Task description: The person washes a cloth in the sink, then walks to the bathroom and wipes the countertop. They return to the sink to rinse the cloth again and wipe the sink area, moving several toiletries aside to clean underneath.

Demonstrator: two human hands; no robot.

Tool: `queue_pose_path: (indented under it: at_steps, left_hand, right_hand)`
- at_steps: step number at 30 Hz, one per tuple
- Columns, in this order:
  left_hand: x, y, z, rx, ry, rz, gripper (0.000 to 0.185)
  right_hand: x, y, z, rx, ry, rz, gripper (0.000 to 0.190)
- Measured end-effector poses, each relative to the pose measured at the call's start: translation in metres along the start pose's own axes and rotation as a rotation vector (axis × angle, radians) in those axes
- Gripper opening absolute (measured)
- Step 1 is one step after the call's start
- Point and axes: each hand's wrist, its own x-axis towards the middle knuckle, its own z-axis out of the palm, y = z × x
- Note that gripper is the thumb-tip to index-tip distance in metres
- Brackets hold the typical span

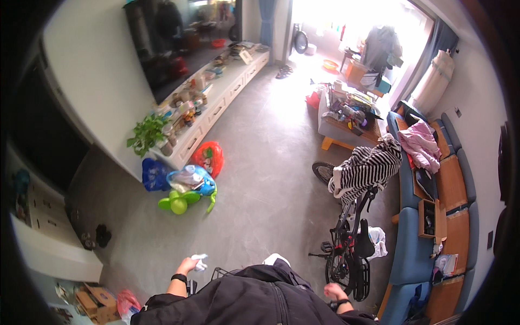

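My left hand, with a black band at the wrist, is closed around a crumpled white tissue or cloth at the lower left. At the lower right, my right hand has its fingers curled, and I cannot tell whether anything is in it. It is beside the rear wheel of a black bicycle. A black-and-white striped garment hangs over the bicycle's handlebar. Below me, the front of a dark jacket fills the bottom of the view.
Left of the floor stand a red bag-lined bin, a light blue bag, a green toy-like object and a long white cabinet. A blue sofa lines the right. Ahead is a cluttered table; cardboard boxes sit lower left.
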Motion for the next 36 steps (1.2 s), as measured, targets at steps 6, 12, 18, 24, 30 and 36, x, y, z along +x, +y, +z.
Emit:
queue_pose_path:
  at_steps: [6, 12, 18, 24, 30, 36]
  left_hand:
    - [0.123, 0.213, -0.076, 0.19, 0.074, 0.21, 0.05]
    - [0.213, 0.323, -0.121, 0.292, 0.003, 0.061, 0.055]
    - [0.319, 0.392, -0.154, -0.078, -0.07, -0.081, 0.042]
    - [0.452, 0.542, -0.22, 0.201, -0.123, -0.176, 0.051]
    - [0.594, 0.797, -0.28, 0.29, -0.028, 0.194, 0.052]
    - [0.704, 1.012, -0.327, 0.305, 0.081, 0.367, 0.045]
  right_hand:
    - [0.004, -0.05, -0.047, 0.097, -0.127, -0.182, 0.011]
    - [0.194, -0.341, -0.136, 0.116, 0.197, -0.137, 0.023]
    - [0.338, -0.693, -0.215, -0.331, 0.341, -0.665, 0.023]
    - [0.428, -0.801, -0.272, 0.195, 0.28, -0.635, 0.014]
    - [0.465, -0.681, -0.296, 0.488, 0.316, -0.02, 0.012]
    - [0.528, -0.689, -0.378, 0.423, 0.282, 0.292, 0.017]
